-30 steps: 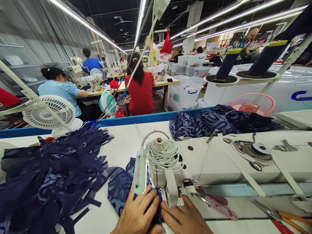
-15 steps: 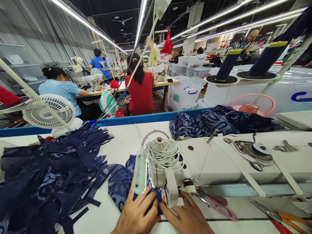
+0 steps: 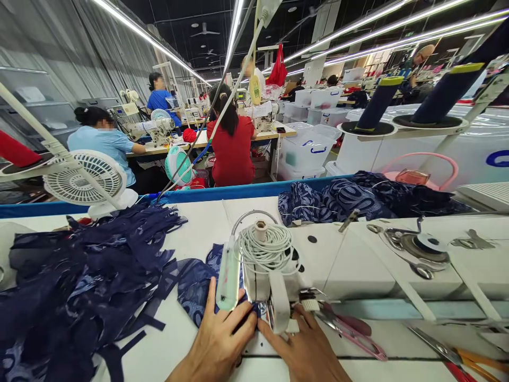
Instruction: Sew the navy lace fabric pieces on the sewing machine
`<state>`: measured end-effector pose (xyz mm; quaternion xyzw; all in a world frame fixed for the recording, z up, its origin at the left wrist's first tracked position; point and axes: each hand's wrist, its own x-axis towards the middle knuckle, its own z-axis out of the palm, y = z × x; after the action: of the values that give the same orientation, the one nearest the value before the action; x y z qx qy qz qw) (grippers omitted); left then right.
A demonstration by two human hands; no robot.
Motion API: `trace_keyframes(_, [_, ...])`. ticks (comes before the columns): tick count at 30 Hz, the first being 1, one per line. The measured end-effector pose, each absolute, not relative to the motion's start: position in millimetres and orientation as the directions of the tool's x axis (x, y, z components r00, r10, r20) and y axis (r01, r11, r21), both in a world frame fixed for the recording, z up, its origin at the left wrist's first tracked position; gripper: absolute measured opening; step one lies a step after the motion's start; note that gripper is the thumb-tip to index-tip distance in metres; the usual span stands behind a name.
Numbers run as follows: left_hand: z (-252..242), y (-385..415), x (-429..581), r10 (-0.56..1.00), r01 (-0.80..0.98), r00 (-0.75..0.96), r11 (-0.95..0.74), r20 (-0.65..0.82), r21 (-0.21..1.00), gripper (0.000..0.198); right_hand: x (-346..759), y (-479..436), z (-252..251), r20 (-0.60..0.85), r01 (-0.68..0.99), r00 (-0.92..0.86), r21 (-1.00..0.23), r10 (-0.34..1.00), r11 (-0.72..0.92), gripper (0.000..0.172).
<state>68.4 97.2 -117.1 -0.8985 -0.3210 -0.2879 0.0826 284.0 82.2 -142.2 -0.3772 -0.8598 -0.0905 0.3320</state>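
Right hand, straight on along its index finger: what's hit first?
Likely the left hand, just beyond the right hand on that line; depth is unclear, so the navy fabric beneath the left may come first.

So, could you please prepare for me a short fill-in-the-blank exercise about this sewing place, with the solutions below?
1. The patterned fabric at the left hand is dark ____.
2. The coiled cord rests on ____ of the sewing machine.
3. The scissors lie to the ____ of the right hand.
4. The person at centre, back to the camera, wears a ____ shirt.

Missing words: blue; top; right; red.
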Motion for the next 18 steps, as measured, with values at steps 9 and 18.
trace_keyframes(9, [-118, 101, 60, 0.6, 0.572, 0.638, -0.789, 0.482, 0.224, 0.026, 287, 80, -146, 0.561, 0.714, -0.527, -0.116, 0.639, 0.691, 0.059])
trace_keyframes(18, [-114, 108, 63, 0.592, 0.602, 0.609, -0.778, 0.528, 0.177, 0.036, 287, 87, -154, 0.591, 0.756, -0.509, -0.04, 0.626, 0.653, 0.066])
